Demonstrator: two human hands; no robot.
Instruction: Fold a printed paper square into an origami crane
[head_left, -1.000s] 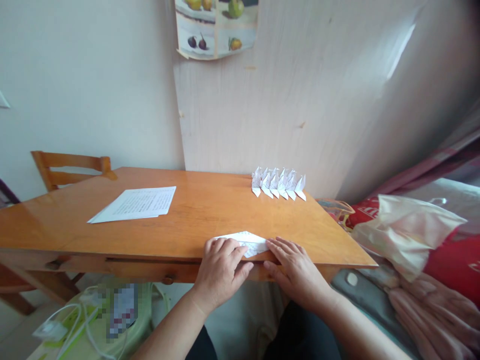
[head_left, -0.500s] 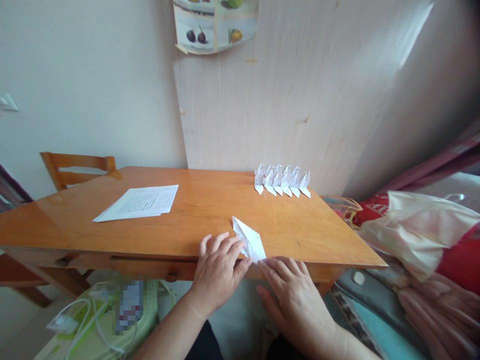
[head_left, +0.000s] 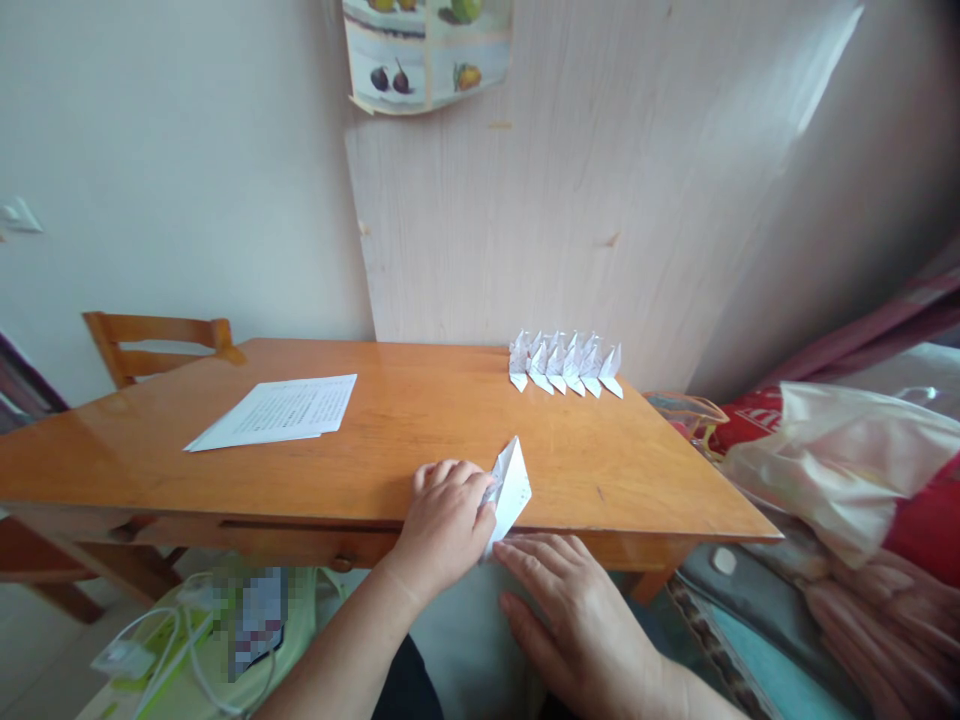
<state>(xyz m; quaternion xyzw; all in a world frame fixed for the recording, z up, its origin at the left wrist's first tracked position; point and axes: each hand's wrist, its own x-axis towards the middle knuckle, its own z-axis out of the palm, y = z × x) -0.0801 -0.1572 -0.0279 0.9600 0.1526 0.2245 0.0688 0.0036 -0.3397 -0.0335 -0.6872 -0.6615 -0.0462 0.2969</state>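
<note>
A folded white paper (head_left: 511, 491) with a pointed top stands out over the table's front edge, printed marks showing along its right side. My left hand (head_left: 448, 522) grips it from the left, fingers curled over it and thumb against its near face. At the paper's lower tip, the outstretched fingertips of my right hand (head_left: 559, 595) touch it, with the thumb held apart below. The underside of the paper is hidden.
Several folded paper pieces (head_left: 564, 365) stand in rows at the back right of the wooden table (head_left: 420, 410). Printed sheets (head_left: 281, 410) lie on the left. A chair (head_left: 161, 330) is beyond the table, and bags (head_left: 847, 460) are heaped at the right.
The folded paper has turned clockwise, its upper point swinging from the left to the right. Both hands have shifted slightly with it, and the right fingertips stay at its lower tip.
</note>
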